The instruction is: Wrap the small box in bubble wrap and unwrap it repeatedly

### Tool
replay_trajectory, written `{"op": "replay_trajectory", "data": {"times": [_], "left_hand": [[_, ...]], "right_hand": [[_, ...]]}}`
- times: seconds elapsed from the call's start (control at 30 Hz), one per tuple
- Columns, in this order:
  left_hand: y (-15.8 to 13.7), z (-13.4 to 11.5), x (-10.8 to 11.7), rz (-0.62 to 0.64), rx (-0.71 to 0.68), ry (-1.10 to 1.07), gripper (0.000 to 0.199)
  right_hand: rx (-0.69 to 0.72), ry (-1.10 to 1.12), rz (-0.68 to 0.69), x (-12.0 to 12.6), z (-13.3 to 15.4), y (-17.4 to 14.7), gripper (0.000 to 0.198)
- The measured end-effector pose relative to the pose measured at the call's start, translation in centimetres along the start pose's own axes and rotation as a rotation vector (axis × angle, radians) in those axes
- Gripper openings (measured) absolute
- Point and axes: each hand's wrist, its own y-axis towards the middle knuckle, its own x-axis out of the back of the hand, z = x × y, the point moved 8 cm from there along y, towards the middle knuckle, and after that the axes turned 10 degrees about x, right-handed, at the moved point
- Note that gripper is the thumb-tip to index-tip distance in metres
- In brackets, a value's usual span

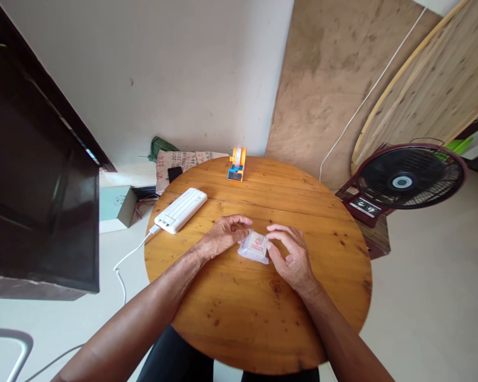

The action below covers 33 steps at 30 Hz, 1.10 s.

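Note:
A small packet wrapped in clear bubble wrap [256, 247], with a red print showing through, lies flat on the round wooden table [239, 318]. On its left is my left hand [226, 235], fingers loosely bent and apart, the thumb tip at the packet's upper left corner. My right hand [291, 254] hovers along the right edge with thumb and forefinger spread. Those fingertips are very close to the wrap, and whether they touch it I cannot tell. Neither hand is closed around the packet.
A white power bank [181, 210] with a cable lies at the table's left. An orange and blue tape dispenser [237, 164] stands at the far edge. Beyond the right side is a dark red fan [406, 178]; a pale green box [117, 208] sits on the left.

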Motion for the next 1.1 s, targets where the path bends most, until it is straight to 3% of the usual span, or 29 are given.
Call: {"op": "replay_trajectory", "data": {"times": [0.23, 0.63, 1.1], "left_hand": [[0.1, 0.3, 0.1, -0.027, -0.004, 0.092, 0.047], [0.0, 0.4, -0.2, 0.017, 0.017, 0.067, 0.053], [0.0, 1.0, -0.5, 0.059, 0.017, 0.160, 0.060]], "right_hand": [[-0.010, 0.001, 0.004, 0.0, -0.1, 0.0, 0.012], [-0.006, 0.000, 0.003, 0.1, 0.0, 0.1, 0.012], [-0.072, 0.010, 0.065, -1.2, -0.6, 0.0, 0.034]]}}
